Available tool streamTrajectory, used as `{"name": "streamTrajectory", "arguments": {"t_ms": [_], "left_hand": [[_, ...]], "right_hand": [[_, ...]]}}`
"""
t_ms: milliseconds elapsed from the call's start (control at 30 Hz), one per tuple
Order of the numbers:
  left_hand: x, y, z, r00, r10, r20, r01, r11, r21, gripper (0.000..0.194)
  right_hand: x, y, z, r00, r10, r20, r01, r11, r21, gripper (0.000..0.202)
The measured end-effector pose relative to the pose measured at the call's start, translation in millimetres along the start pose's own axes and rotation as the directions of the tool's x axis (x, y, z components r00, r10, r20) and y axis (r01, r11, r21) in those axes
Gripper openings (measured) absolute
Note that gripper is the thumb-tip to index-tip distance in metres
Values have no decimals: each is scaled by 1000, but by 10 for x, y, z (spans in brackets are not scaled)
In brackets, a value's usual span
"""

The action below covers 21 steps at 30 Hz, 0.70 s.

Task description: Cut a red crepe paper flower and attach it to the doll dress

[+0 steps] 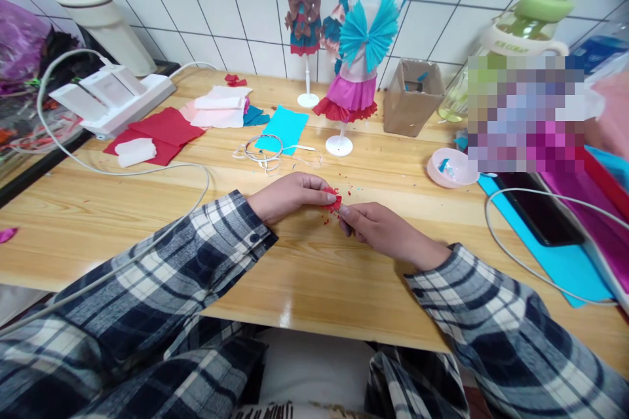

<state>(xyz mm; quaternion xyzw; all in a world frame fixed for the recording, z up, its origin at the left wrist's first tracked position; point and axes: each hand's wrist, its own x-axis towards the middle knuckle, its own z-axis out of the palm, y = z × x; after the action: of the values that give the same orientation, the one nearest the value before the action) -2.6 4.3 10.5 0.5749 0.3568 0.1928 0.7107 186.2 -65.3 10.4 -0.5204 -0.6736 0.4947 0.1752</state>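
Evidently, a small red paper piece (333,198) is being held between the two hands, over the middle of the wooden table (304,275). The left hand (295,195) is closing on it: the thumb is pressing along its upper face, while the fingers beneath are largely hiding. The right hand (373,222) is curling inward, thumb and fingertips drawing nearly together, and appears to be pinching the lower right edge; whether a thin tool is also sitting there cannot be told.

As to position, the piece is lying directly off the left thumb tip, to the right of that hand, and up and to the left of the right fingertips. Both hands are reaching it; the left is covering more of it and counts as the nearer. The edge is looking ragged and fringed, and no clear long axis is showing. Its height over the surface cannot be judged.

Red scraps (325,221) are lying scattered just beside the fingertips. Beyond the hands, a coil of wire (264,148) is resting partly on a cyan sheet (289,127), and a dress form (368,33) is standing upright on its white base. A pink bowl (445,173) is sitting farther right.
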Motion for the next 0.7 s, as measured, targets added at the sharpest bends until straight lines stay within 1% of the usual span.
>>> {"name": "streamTrajectory", "arguments": {"t_ms": [167,333,433,567,700], "left_hand": [[5,-7,1,1000,-6,-9,5,1000,-22,18],[16,-32,5,997,-9,-75,0,993,-114,18],[22,-43,7,996,-2,-87,-11,988,-155,18],[22,-44,16,996,-2,-84,-11,988,-156,19],[20,-40,27,996,-11,-89,-4,986,-168,19]], "right_hand": [[-9,5,-15,1000,-11,7,11,1000,-23,47],[-14,11,-28,1000,2,-7,-2,1000,-2,49],[-1,30,-2,998,6,-60,-7,1000,-24,50],[19,64,62,986,-47,-161,37,997,-64,48],[22,76,94,983,-56,-177,43,996,-75,46]]}}
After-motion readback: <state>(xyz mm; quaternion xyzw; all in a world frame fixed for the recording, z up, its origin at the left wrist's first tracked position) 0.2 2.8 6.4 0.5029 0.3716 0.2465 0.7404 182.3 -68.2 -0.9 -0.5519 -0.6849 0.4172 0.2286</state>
